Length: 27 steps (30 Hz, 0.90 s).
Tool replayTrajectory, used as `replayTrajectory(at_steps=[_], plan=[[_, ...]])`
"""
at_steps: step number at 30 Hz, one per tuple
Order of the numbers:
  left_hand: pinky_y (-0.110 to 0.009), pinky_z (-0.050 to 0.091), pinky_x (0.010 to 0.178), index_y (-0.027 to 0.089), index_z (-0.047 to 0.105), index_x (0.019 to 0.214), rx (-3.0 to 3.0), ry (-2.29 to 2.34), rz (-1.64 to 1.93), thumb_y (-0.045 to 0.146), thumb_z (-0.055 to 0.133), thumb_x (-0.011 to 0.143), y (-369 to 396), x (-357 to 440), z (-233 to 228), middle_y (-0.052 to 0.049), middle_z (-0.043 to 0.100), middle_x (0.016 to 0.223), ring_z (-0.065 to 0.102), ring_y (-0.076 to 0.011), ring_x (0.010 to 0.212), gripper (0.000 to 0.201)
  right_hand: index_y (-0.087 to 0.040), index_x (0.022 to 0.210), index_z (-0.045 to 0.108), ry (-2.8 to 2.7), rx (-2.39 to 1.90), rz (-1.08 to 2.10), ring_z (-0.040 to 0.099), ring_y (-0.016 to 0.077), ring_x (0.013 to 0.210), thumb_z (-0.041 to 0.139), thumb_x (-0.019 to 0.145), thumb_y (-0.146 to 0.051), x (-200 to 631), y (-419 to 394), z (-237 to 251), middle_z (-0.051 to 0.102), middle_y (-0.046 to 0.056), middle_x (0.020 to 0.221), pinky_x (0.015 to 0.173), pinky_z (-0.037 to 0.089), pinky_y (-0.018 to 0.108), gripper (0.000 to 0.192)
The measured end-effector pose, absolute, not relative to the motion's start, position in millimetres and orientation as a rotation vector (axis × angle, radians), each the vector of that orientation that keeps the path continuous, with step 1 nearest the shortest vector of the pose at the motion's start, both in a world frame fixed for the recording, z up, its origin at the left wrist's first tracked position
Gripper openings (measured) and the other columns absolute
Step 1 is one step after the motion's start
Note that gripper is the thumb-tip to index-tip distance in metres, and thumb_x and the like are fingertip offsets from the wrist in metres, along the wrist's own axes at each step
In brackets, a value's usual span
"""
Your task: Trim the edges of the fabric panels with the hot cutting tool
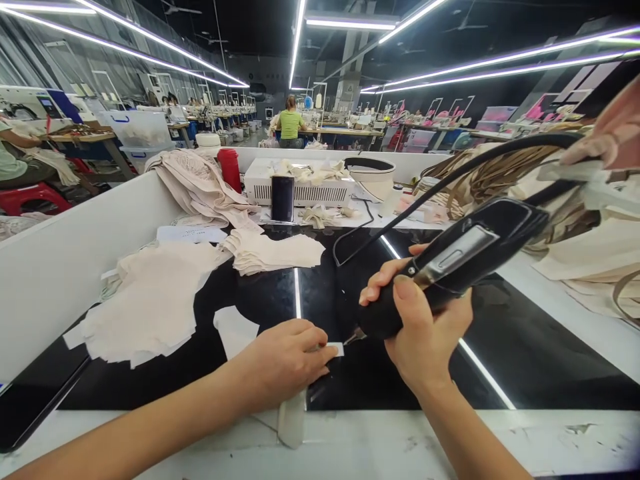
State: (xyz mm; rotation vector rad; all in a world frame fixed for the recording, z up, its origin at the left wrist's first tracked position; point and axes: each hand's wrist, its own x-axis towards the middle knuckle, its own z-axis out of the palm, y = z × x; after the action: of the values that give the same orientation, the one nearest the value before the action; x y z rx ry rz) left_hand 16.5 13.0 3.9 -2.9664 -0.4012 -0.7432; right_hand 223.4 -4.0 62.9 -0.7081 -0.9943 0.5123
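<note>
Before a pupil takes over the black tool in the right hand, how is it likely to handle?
The black tool probably feels rigid, given its solid-looking casing. It may feel rear-heavy, since much of its bulk extends behind the right hand. The looping black cord could tug as it moves.

Sewing workshop: sewing machines (30, 97), cut fabric pieces (143, 297).

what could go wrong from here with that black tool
The tip of the black tool sits close to the left hand pinching the small white piece; a slip might injure it. The cord loops near another person's hand, so a snag could jerk the tool in the right hand.
</note>
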Motion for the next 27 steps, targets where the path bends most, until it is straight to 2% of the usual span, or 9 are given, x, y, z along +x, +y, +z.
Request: replayTrajectory(at_steps=[7, 13, 27], plan=[[-0.034, 0.067, 0.101, 0.012, 0.076, 0.124, -2.964, -0.42, -0.852, 0.02, 0.061, 0.118, 10, 14, 0, -0.008, 0.076, 0.111, 0.074, -0.021, 0.102, 0.018, -0.028, 0.121, 0.067, -0.999, -0.702, 0.527, 0.071, 0.0134, 0.059, 0.096, 0.09, -0.044, 223, -6, 63, 0.076, -0.008, 0.084, 0.057, 0.064, 0.03, 0.046], [-0.034, 0.066, 0.103, 0.012, 0.078, 0.119, -2.936, -0.395, -0.768, 0.017, 0.067, 0.115, 9, 16, 0, -0.009, 0.077, 0.11, 0.075, -0.0205, 0.106, 0.013, -0.028, 0.121, 0.067, -1.002, -0.695, 0.532, 0.071, 0.0134, 0.057, 0.097, 0.09, -0.043, 221, -7, 63, 0.077, -0.008, 0.083, 0.055, 0.064, 0.029, 0.045], [-0.034, 0.066, 0.101, 0.012, 0.075, 0.128, -2.989, -0.442, -0.785, 0.018, 0.067, 0.114, 9, 17, -1, -0.008, 0.076, 0.111, 0.073, -0.0209, 0.103, 0.017, -0.027, 0.12, 0.068, -1.017, -0.67, 0.543, 0.071, 0.0142, 0.056, 0.094, 0.093, -0.038, 219, -16, 65, 0.076, -0.007, 0.08, 0.054, 0.065, 0.029, 0.04]])
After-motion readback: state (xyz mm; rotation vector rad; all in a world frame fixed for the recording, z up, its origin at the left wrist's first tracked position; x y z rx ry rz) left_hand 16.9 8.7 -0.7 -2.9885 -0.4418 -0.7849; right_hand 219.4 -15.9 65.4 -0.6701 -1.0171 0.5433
